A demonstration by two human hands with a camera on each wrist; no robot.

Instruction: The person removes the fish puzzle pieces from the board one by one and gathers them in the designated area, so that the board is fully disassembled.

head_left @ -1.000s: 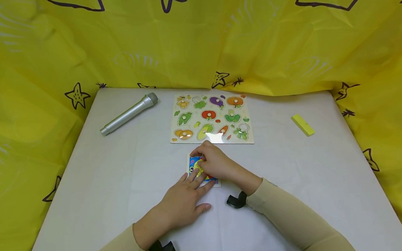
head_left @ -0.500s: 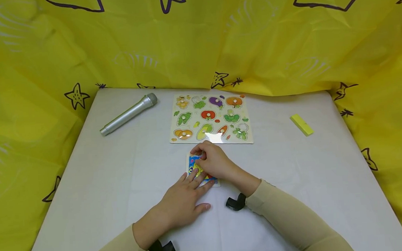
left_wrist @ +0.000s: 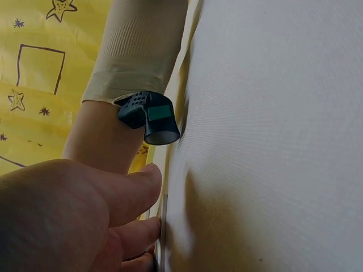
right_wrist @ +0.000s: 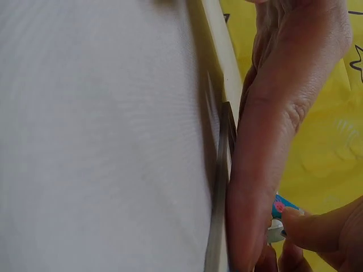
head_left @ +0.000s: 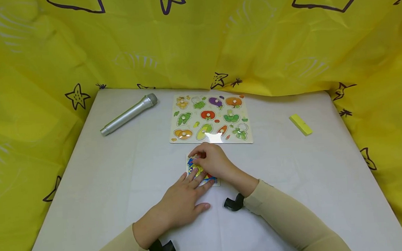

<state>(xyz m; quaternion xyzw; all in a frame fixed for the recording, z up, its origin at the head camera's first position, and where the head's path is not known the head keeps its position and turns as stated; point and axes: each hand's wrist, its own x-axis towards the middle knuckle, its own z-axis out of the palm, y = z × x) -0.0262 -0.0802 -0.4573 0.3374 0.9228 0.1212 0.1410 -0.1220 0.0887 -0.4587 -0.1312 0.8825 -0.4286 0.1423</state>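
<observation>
A small, flat picture puzzle (head_left: 217, 183) in blue, yellow and red lies on the white table, mostly covered by both hands. My left hand (head_left: 181, 201) rests on its near part, fingers spread and straight, thumb out on the cloth. At the puzzle's far left corner, my right hand (head_left: 214, 161) pinches a blue puzzle piece (head_left: 191, 161) between thumb and fingers. In the right wrist view, this blue piece (right_wrist: 280, 205) with a pink mark stands tilted above the board, beside a flat-lying finger. The left wrist view shows the left thumb (left_wrist: 133, 190) just above the cloth.
Beyond the hands lies a vegetable peg puzzle (head_left: 195, 139). A silver microphone (head_left: 128, 115) lies at the back left, and a yellow block (head_left: 301, 124) at the right. Yellow patterned cloth (head_left: 182, 38) hangs around the table's back and sides.
My right hand's fingertips have shifted slightly left, and the blue piece's corner has tilted up from the puzzle. The left hand stays in place.
</observation>
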